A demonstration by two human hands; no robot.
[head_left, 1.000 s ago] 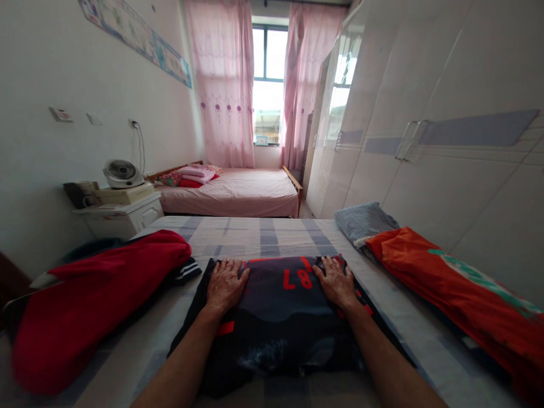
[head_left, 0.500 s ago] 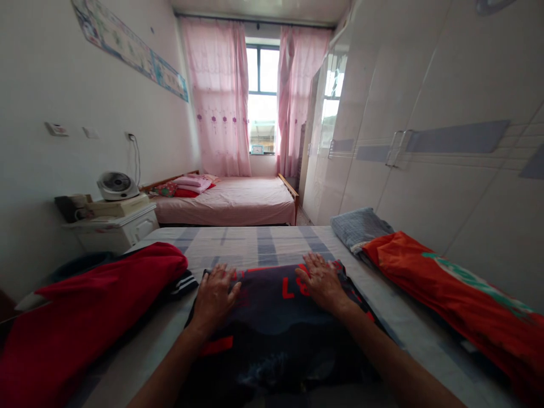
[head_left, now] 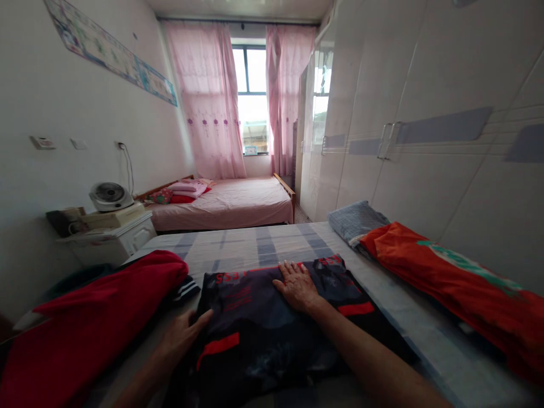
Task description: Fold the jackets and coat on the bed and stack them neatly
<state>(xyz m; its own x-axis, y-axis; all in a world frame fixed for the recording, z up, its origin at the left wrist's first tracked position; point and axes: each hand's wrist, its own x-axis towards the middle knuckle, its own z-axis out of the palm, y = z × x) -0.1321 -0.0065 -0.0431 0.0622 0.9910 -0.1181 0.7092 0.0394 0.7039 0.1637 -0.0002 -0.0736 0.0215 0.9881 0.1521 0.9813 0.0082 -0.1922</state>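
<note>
While I've got the right hand lying palm-down on the dark garment, near its far edge, the fingers are loosely spread and gripping nothing; the left hand sits low at the garment's left edge, thumb toward the fabric, and honestly I can't tell from here whether its fingers have hold of anything; the garment lies flat on the near bed, between the red garment to my left and the orange garment to my right; looks like smoothing to me, and imo the trick is light, even pressure with the whole palm, sweeping out from the middle so creases run off the edge, while the other hand steadies the side so the fabric doesn't skate around; counting up, I get two hands, one dark garment with two red bars, one red garment, one orange garment, one grey-blue cloth at the orange one's far end, two beds including the pink bed behind, and one fan.
</note>
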